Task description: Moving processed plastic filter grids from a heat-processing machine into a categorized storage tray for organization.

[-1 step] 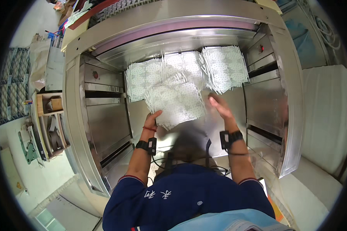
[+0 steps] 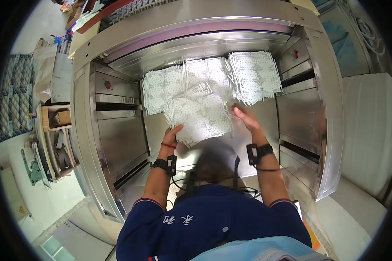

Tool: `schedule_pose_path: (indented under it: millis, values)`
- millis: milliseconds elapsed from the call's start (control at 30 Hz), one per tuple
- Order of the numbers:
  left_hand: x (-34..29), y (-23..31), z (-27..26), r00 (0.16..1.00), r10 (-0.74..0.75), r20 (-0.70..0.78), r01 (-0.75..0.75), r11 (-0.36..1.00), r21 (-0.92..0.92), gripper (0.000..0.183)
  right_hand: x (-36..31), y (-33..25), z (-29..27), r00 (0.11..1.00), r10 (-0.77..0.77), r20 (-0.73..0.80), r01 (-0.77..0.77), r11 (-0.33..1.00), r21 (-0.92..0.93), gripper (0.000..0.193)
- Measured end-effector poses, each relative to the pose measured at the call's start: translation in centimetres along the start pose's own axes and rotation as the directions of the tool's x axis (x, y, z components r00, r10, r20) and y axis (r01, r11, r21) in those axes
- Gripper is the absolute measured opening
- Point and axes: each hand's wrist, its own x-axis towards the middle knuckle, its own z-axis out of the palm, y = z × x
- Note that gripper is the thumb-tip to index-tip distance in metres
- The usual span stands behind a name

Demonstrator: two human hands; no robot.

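A fanned stack of thin white panels with fine dotted patterning (image 2: 200,119) lies tilted in front of me, its layers uneven at the left edge. My left hand (image 2: 173,132) grips its lower left side, thumb on top and the other fingers mostly hidden. Just off the stack's right edge is my right hand (image 2: 247,118), fingers stretched out and holding nothing. Behind, similar panels lie in a left pile (image 2: 154,89), a middle pile (image 2: 215,71) and a right pile (image 2: 257,76). The front stack overlaps the left and middle piles.
A metal-walled bay (image 2: 122,135) surrounds the piles, with slotted side walls and a raised back edge. Dark bands with small boxes and cables are on both my wrists. Wooden shelving (image 2: 56,117) stands outside on the left; a white covered surface (image 2: 366,122) is on the right.
My right hand has shifted slightly left and up, nearer the front stack's right edge. My left hand and the piles look unmoved.
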Motion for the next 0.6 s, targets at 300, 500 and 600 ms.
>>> schedule_pose_path:
  millis: [300, 500, 600]
  values:
    - [-0.5, 1.5, -2.0, 0.996, 0.004, 0.091, -0.030, 0.959, 0.281, 0.063, 1.5, 1.7, 5.5, 0.902, 0.195, 0.386, -0.360, 0.831, 0.423, 0.062]
    - [-1.6, 0.0, -2.8, 0.970, -0.205, 0.132, 0.117, 0.865, 0.488, 0.071, -5.0, 5.8, 7.0, 0.897, 0.295, 0.330, -0.437, 0.704, 0.560, 0.057]
    - [-2.5, -2.9, -4.2, 0.946, -0.283, 0.156, 0.196, 0.887, 0.418, 0.073, -8.5, 5.8, 7.5, 0.827, 0.445, 0.344, -0.557, 0.562, 0.611, 0.060]
